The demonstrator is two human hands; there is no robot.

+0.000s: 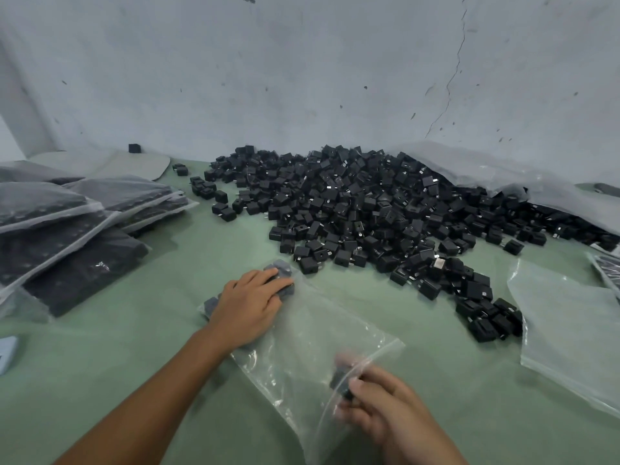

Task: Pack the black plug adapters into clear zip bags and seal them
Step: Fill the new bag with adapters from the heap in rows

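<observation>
A clear zip bag [302, 347] lies flat on the green table in front of me. My left hand [250, 305] presses down on its far end, over several black adapters [285, 286] inside the bag. My right hand [385, 411], blurred, grips black plug adapters [340, 384] at the bag's open mouth, near the zip strip. A large heap of loose black plug adapters [369, 209] spreads across the table beyond the bag.
Filled, sealed bags [77, 223] are stacked at the left. Empty clear bags [567, 330] lie at the right. A big crumpled plastic sack [503, 176] sits behind the heap on the right, against a grey wall. A pale object [6, 352] shows at the left edge.
</observation>
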